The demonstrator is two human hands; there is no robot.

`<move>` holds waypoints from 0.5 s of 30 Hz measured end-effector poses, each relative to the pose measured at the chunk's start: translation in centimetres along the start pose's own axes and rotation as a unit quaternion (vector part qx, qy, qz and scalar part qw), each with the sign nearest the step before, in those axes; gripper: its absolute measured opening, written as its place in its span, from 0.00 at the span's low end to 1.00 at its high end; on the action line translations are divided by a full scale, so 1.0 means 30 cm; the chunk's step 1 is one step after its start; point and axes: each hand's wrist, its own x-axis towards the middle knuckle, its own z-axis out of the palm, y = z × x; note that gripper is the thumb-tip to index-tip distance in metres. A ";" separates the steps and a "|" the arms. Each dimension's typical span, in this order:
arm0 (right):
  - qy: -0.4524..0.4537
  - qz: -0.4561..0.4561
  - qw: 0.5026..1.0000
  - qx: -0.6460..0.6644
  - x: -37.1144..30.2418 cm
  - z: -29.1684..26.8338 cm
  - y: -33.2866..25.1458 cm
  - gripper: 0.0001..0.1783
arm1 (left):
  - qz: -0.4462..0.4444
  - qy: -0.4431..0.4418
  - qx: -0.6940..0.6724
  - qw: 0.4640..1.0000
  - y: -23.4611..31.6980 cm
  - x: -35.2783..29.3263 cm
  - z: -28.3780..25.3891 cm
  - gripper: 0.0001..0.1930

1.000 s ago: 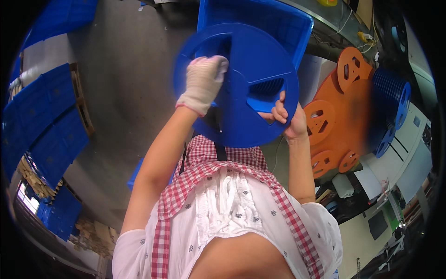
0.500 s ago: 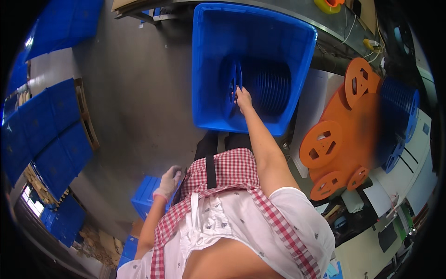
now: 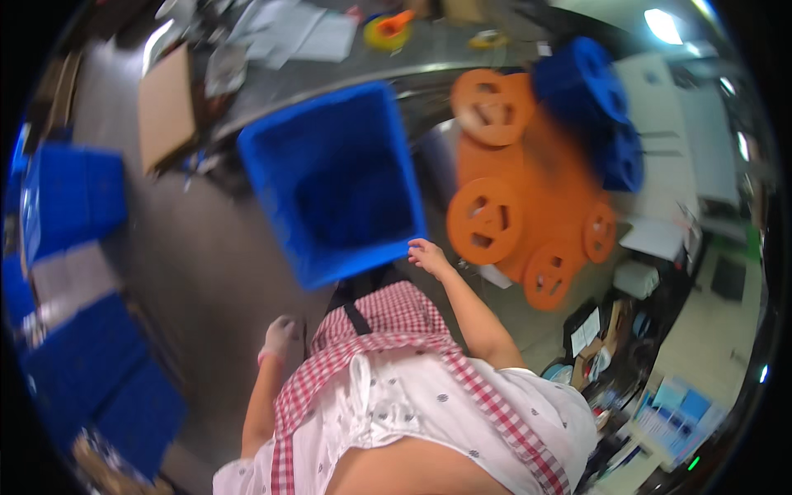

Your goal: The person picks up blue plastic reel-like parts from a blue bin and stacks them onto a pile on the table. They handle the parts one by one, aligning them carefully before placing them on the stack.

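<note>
A deep blue plastic bin (image 3: 272,177) stands in front of me, and dark reel shapes (image 3: 355,202) lie blurred in its bottom. My right hand (image 3: 429,256), bare, is at the bin's near right corner with its fingers loosely apart and nothing visible in them. Whether the fingertips touch the rim, I cannot tell. My left hand (image 3: 282,337) wears a whitish glove and hangs beside my checked apron (image 3: 371,318), its fingers loosely bent and slightly smeared, no object showing in it.
Orange reels (image 3: 487,219) are stacked on the right, with blue reels (image 3: 590,78) behind them. A metal workbench (image 3: 429,78) carries papers (image 3: 318,37) and a yellow-orange tape roll (image 3: 388,33). Stacked blue crates (image 3: 78,194) stand on the left.
My right hand has let go of the blue reel and come out of the bin to its near right corner. The view has turned right; my left hand still hangs at my side.
</note>
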 end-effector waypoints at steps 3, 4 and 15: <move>0.131 -0.157 0.978 0.037 0.012 -0.376 -0.083 0.19 | 0.011 -0.017 0.096 0.995 0.075 0.113 0.045 0.34; 0.183 -0.219 0.957 0.044 0.014 -0.510 -0.146 0.19 | 0.020 -0.041 0.064 0.997 0.113 0.133 0.049 0.33; 0.544 -0.282 0.780 -0.127 0.288 -1.810 -0.994 0.37 | 0.093 0.004 0.056 0.994 0.240 0.149 0.262 0.18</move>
